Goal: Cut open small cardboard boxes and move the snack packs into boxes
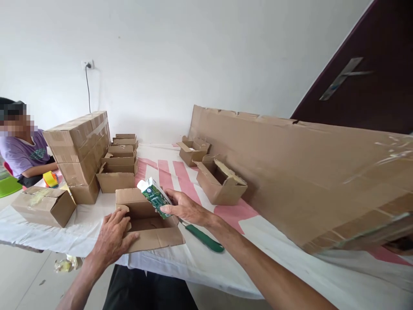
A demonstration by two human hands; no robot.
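Note:
My right hand [185, 208] holds a small green and white carton [154, 196] tilted over an open cardboard box [142, 201] at the table's near edge. My left hand [112, 237] rests on that box's left side and front flap, fingers spread against the cardboard. Just right of the box, a green-handled knife [203, 237] lies on the white and pink tablecloth [200, 262], partly hidden under my right hand.
Stacks of sealed and open small boxes [97, 159] stand at the left. Two more open boxes [219, 181] sit mid-table beside a long flat cardboard carton [306, 172] at the right. At the far left sits another person in a purple shirt [22, 153], near a yellow tape roll [50, 179].

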